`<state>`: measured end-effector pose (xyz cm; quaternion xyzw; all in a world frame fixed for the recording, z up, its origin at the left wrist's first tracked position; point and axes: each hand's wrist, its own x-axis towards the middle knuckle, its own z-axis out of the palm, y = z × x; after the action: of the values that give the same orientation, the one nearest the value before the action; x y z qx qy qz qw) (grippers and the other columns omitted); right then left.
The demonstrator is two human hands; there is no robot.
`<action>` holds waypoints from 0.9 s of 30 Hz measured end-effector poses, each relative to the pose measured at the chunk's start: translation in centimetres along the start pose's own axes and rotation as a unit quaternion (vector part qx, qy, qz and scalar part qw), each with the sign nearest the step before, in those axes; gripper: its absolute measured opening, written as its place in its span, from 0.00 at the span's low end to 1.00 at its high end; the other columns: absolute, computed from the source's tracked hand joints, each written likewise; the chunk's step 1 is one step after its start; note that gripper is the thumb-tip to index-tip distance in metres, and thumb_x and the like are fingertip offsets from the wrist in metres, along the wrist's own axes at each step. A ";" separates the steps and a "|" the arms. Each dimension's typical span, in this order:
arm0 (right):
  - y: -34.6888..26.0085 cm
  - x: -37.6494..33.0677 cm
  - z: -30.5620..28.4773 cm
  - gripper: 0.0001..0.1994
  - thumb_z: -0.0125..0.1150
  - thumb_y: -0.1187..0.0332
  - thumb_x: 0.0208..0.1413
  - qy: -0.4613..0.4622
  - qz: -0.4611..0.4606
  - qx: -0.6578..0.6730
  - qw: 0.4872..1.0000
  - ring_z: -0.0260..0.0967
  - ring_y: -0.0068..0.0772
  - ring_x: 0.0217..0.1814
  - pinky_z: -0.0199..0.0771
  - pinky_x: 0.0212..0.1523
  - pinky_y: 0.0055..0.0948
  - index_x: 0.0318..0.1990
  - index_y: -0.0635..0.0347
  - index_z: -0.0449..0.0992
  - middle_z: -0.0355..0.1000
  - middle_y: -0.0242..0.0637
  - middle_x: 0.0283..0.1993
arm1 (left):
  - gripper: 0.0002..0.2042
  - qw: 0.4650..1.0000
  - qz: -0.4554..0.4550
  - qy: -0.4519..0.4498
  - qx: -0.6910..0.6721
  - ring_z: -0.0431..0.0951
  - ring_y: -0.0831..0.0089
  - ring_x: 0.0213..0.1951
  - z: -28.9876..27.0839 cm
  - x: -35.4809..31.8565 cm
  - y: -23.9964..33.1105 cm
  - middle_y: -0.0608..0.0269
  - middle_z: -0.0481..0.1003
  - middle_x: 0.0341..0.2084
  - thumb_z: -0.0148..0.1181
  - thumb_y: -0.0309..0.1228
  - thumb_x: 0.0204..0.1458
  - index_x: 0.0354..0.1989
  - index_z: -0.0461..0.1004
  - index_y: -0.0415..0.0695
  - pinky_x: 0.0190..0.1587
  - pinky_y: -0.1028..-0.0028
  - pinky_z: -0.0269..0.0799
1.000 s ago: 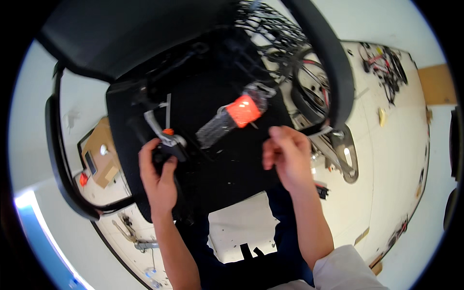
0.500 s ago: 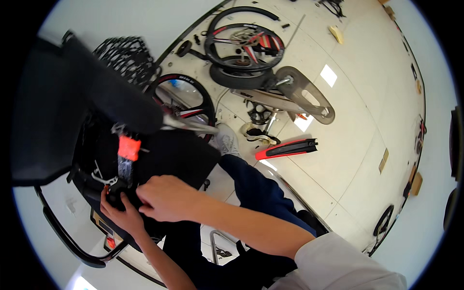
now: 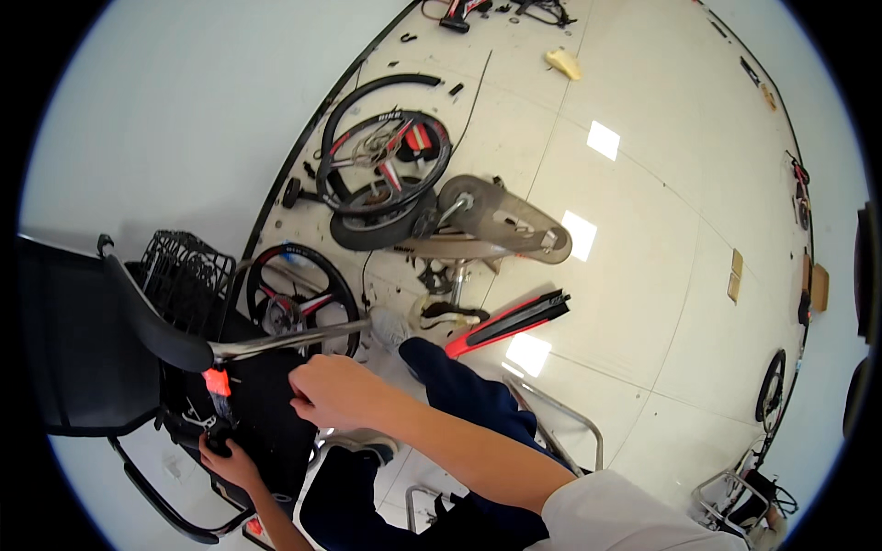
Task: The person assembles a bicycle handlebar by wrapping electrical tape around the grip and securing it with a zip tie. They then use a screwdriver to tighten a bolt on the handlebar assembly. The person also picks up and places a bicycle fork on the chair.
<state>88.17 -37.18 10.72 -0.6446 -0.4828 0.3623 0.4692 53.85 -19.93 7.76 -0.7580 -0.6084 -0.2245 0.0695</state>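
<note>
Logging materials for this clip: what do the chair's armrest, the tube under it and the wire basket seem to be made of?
The armrest looks like matte black plastic or padding: dull and smooth, with no glints. The tube below it looks like chromed or polished steel, with bright mirror-like highlights along it. The basket seems to be black-coated metal wire, a thin open mesh. The right hand rests near the tube; the left hand grips a dark part lower down.

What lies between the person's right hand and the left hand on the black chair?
In the head view, between the right hand and the left hand lies black chair underside, with an orange-red tag on a lever nearby.
</note>
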 end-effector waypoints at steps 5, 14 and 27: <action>3.5 -3.5 -6.5 0.11 0.63 0.62 0.51 -0.035 0.071 -0.016 0.997 0.75 0.48 0.33 0.74 0.35 0.42 0.28 0.61 0.77 0.76 0.44 0.27 | 0.26 1.000 -0.014 0.006 -0.003 0.70 0.45 0.53 -0.4 -0.8 1.3 0.45 0.68 0.50 0.57 0.25 0.45 0.58 0.69 0.44 0.56 0.55 0.67; 9.5 9.3 4.1 0.13 0.67 0.62 0.53 0.004 0.159 0.103 0.982 0.74 0.37 0.28 0.73 0.32 0.33 0.30 0.66 0.78 0.76 0.42 0.25 | 0.25 0.997 -0.011 -0.022 -0.079 0.70 0.49 0.54 7.6 6.8 -6.4 0.47 0.68 0.52 0.56 0.24 0.50 0.60 0.68 0.41 0.59 0.59 0.64; 8.8 21.0 11.2 0.15 0.62 0.59 0.60 0.032 0.351 0.249 0.902 0.72 0.24 0.30 0.73 0.33 0.27 0.34 0.66 0.77 0.76 0.35 0.29 | 0.29 0.995 -0.021 -0.058 -0.080 0.66 0.45 0.56 7.5 18.4 -7.8 0.42 0.66 0.54 0.56 0.24 0.44 0.60 0.66 0.35 0.62 0.54 0.58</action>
<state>86.00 -14.92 -1.30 -0.6458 -0.1046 0.5911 0.4718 51.21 1.27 7.65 -0.7602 -0.6069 -0.2298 -0.0314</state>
